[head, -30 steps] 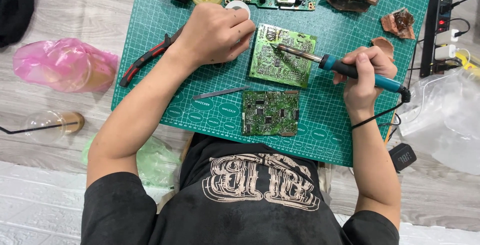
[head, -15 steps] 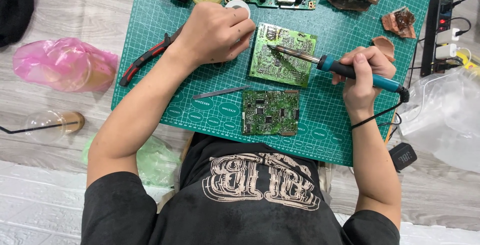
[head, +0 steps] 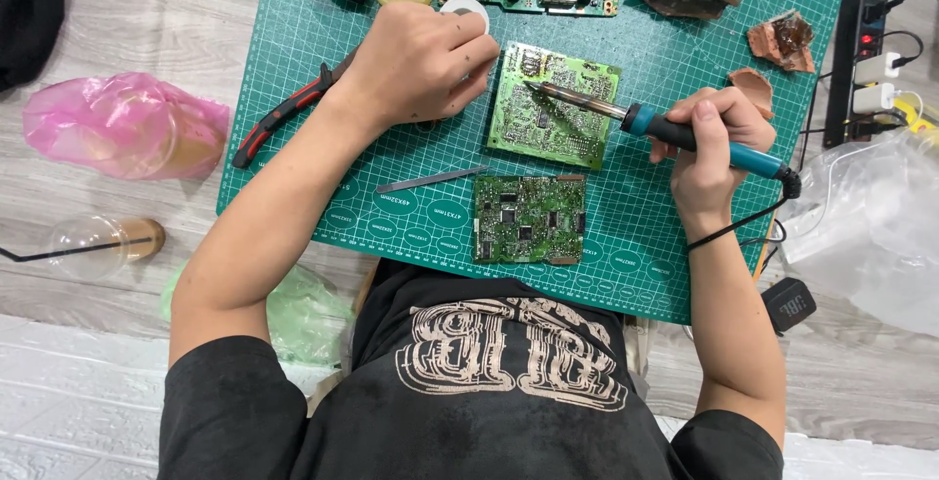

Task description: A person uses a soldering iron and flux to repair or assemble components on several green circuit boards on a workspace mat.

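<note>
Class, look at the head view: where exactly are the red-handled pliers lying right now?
The red-handled pliers lie near the left edge of the green cutting mat, partly hidden under the left hand, right of the pink bag.

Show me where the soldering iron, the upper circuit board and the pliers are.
soldering iron [head: 699,139], head view, blue handle.
upper circuit board [head: 558,133], head view, lower middle.
pliers [head: 279,118], head view, red-black handle.

Bare green mat [head: 675,255] lay open right of the lower circuit board [head: 529,218] and along the near edge. A thin metal strip [head: 430,180] and red-handled pliers [head: 279,118] cluttered the left side. Brown broken pieces [head: 782,38] crowded the far right corner. The soldering iron [head: 675,133] crossed above the upper circuit board [head: 553,108].
</note>
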